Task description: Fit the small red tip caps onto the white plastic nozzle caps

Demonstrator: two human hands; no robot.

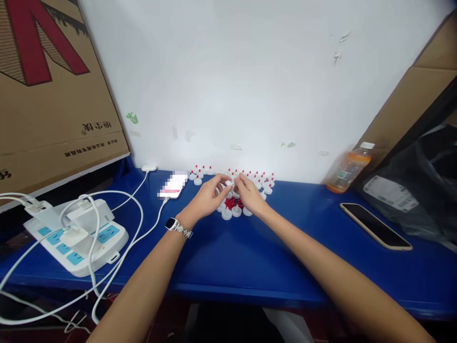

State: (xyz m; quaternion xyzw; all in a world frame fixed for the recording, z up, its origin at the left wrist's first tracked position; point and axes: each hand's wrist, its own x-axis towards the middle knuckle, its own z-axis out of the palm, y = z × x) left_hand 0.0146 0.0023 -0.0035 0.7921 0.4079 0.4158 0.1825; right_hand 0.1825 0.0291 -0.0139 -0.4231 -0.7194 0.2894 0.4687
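Observation:
My left hand (212,194) is closed around a white nozzle cap (229,183), held a little above the table. The fingers of my right hand (247,190) are pinched together at the top of that cap, and whatever is between them is hidden. Below both hands lies a small pile of red tips (233,203), ringed by white nozzle caps (226,214) without red tips. Behind my hands, several white caps fitted with red tips (267,189) stand in rows towards the wall, with another group (197,180) further left.
A white power strip (82,257) with tangled cables lies left on the blue table (250,257). Beside it is a lit phone (174,186) on a cable. To the right are a bottle of orange drink (348,169), a dark phone (374,226) and a black bag (417,181).

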